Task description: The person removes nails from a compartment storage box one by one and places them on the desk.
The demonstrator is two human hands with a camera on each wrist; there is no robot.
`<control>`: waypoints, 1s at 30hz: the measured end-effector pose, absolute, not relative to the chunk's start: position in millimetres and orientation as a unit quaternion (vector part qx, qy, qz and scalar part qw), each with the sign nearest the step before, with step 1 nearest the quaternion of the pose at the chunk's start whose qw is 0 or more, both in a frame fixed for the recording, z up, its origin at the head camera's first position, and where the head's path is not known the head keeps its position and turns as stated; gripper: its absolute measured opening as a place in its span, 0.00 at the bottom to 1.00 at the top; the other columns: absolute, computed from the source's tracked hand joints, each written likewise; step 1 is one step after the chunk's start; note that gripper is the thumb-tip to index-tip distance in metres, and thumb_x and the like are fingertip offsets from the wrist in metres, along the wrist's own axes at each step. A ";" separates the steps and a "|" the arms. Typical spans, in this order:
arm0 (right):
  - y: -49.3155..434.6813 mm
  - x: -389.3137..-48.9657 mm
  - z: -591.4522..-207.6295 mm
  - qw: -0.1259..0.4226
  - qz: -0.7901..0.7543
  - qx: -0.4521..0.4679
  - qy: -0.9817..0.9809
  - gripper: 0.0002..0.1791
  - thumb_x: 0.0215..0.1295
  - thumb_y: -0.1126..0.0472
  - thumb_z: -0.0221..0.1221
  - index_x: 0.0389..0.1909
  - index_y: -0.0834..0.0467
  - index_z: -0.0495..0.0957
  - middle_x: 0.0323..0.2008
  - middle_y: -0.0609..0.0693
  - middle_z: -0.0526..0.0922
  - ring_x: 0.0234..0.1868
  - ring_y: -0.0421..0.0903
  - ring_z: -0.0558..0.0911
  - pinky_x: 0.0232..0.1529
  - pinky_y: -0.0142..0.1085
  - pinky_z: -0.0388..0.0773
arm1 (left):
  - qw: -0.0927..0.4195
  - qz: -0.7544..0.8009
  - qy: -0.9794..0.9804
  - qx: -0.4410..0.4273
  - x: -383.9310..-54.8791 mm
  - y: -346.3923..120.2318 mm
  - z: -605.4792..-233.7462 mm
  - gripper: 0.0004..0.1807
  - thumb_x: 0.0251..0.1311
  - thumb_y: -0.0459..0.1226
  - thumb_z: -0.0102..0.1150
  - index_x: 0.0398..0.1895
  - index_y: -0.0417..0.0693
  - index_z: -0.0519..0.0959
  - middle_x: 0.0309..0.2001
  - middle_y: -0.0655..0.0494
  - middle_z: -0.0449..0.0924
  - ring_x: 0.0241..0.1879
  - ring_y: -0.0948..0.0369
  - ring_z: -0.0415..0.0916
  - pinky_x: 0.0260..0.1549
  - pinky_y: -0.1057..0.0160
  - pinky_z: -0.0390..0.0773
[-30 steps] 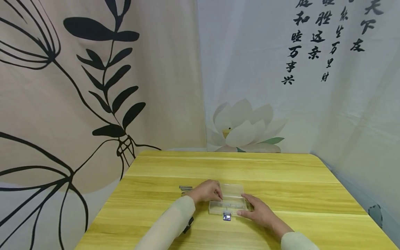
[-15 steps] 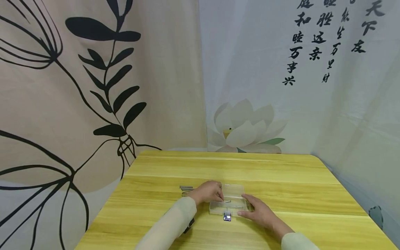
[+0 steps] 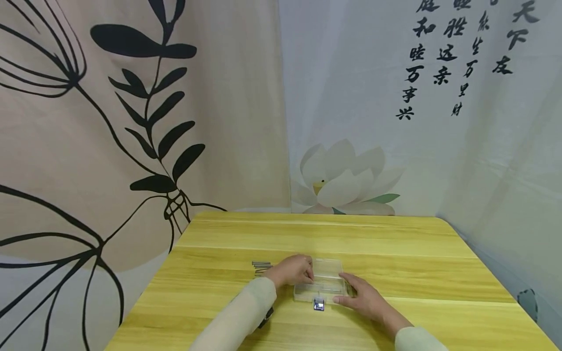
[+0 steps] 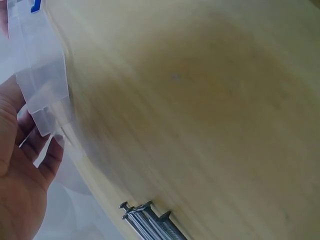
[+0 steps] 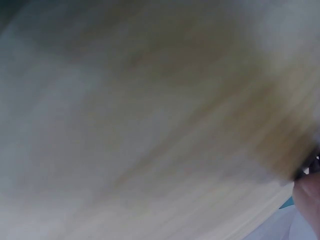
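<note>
A clear plastic box [image 3: 304,293] stands on the table with its lid [image 3: 328,267] lifted back. My left hand [image 3: 293,269] reaches over its left side, fingers bent and tips down at the inside. No nail shows at those fingertips now; whether they pinch one is hidden. In the left wrist view, the left hand [image 4: 22,195] has its fingers beside the clear box [image 4: 47,80]. My right hand [image 3: 365,295] grips the box's right end, thumb in front and fingers behind. Several dark metal nails [image 3: 261,264] lie to the left, seen closer as nails [image 4: 150,222] with flat heads.
A small blue-purple square piece [image 3: 318,304] sits at the box's front. The yellow wood-grain table [image 3: 386,253] extends around it, with printed curtains [image 3: 237,122] behind. A black device [image 3: 266,317] shows beneath the left sleeve. The right wrist view is mostly blurred wood.
Half a second ago a nail showed at the left fingertips over the box; now it is out of sight. The left hand has barely shifted, and the right hand stays on the box.
</note>
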State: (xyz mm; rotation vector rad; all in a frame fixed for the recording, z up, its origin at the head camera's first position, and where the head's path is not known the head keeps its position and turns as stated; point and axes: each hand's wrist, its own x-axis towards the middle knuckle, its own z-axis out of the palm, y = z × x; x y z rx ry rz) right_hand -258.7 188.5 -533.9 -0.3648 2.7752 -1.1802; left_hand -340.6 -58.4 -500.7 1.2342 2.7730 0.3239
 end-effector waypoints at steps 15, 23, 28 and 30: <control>188.4 -258.0 -533.2 0.052 -0.399 -0.123 0.907 0.45 0.58 0.42 0.69 0.72 0.60 0.65 0.69 0.66 0.65 0.69 0.68 0.63 0.65 0.63 0.58 | 0.079 0.227 0.884 0.401 -345.3 -61.8 -499.2 0.05 0.61 0.33 0.66 0.28 0.49 0.86 0.34 0.63 0.78 0.32 0.71 0.71 0.34 0.73 0.74; 186.5 -256.7 -532.0 0.048 -0.392 -0.120 0.911 0.45 0.58 0.42 0.69 0.72 0.60 0.65 0.68 0.67 0.65 0.68 0.68 0.63 0.65 0.63 0.58 | 0.069 0.265 0.879 0.391 -351.1 -72.8 -488.8 0.07 0.66 0.34 0.62 0.30 0.49 0.87 0.35 0.66 0.78 0.33 0.69 0.72 0.35 0.70 0.75; 187.9 -257.5 -533.2 0.052 -0.389 -0.119 0.912 0.46 0.58 0.41 0.69 0.72 0.59 0.65 0.69 0.67 0.64 0.69 0.69 0.62 0.65 0.63 0.57 | 0.078 0.287 0.881 0.369 -353.0 -86.3 -480.5 0.06 0.68 0.35 0.61 0.34 0.46 0.86 0.32 0.69 0.78 0.30 0.69 0.73 0.33 0.68 0.75; 188.5 -258.4 -534.2 0.054 -0.387 -0.119 0.913 0.46 0.58 0.40 0.68 0.72 0.58 0.64 0.69 0.67 0.64 0.69 0.69 0.62 0.65 0.64 0.57 | 0.080 0.293 0.881 0.361 -353.2 -92.2 -477.3 0.07 0.68 0.35 0.61 0.34 0.45 0.87 0.31 0.68 0.79 0.29 0.69 0.74 0.33 0.68 0.76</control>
